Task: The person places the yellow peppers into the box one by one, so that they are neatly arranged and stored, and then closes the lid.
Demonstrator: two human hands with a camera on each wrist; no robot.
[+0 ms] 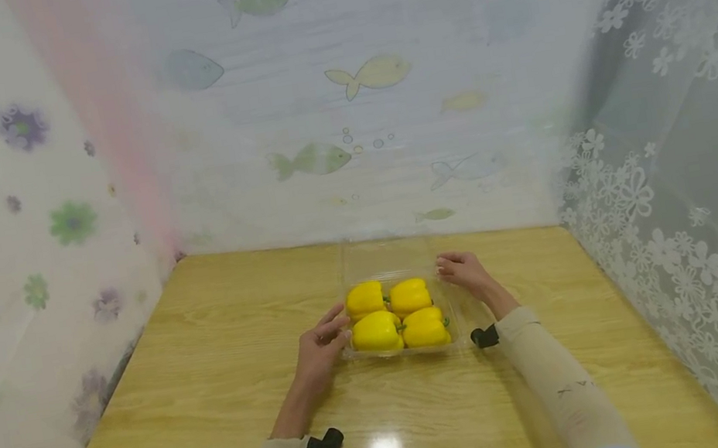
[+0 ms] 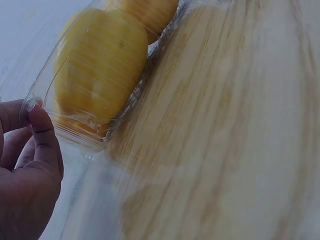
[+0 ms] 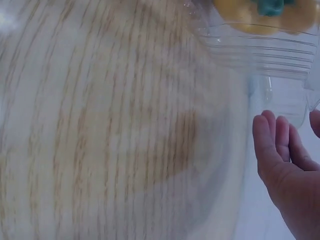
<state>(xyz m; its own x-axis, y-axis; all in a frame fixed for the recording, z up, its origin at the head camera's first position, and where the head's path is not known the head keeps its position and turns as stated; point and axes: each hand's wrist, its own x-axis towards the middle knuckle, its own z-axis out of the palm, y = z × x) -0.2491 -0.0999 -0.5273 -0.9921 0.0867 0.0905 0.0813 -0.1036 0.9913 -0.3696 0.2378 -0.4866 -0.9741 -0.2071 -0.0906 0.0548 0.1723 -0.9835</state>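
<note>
Several yellow bell peppers [image 1: 376, 332] lie in two rows inside a clear plastic clamshell box [image 1: 399, 353]. Its transparent lid [image 1: 387, 257] stands raised at the back. At the box's left side, my left hand [image 1: 319, 349] pinches the rim between thumb and fingers; the left wrist view shows this hand [image 2: 35, 150] at the rim corner beside a pepper [image 2: 100, 65]. My right hand [image 1: 467, 274] is at the back right corner, near the lid's hinge side. In the right wrist view this hand [image 3: 292, 175] has its fingers extended just below the ridged plastic wall [image 3: 265, 52].
The box stands on a wood-grain table [image 1: 228, 331]. Fish-patterned sheeting [image 1: 340, 102] hangs behind it, with flowered curtains [image 1: 49, 226] to the left and lacy flowered sheeting [image 1: 687, 203] to the right. Black wrist pieces [image 1: 326, 444] are attached at both sleeves.
</note>
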